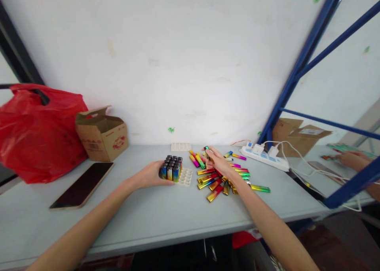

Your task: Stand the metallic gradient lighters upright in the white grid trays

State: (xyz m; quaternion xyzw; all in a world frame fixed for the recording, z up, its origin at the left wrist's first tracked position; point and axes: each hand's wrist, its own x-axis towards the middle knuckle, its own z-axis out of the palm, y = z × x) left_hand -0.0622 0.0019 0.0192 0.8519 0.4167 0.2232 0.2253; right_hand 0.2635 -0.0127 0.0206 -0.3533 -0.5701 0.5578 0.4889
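My left hand [152, 173] is closed around the side of a block of upright lighters [171, 169] with dark tops and shiny coloured bodies. They stand in a white tray with round hollows [185, 177], whose right part is bare. My right hand [218, 162] is raised over the pile, its fingers pinching a single lighter [207, 149] with a green shine. Below and around it lies a loose pile of metallic lighters [215, 193] in gold, red, green, pink and blue, pointing various ways. The forearm hides part of the pile.
A second white tray [181, 146] lies by the wall. To the left are a phone [83, 186], an open carton [102, 138] and a red plastic bag [44, 132]. A power strip [265, 158] with cords and a blue frame post [299, 61] stand right; beyond is another person's hand [353, 160].
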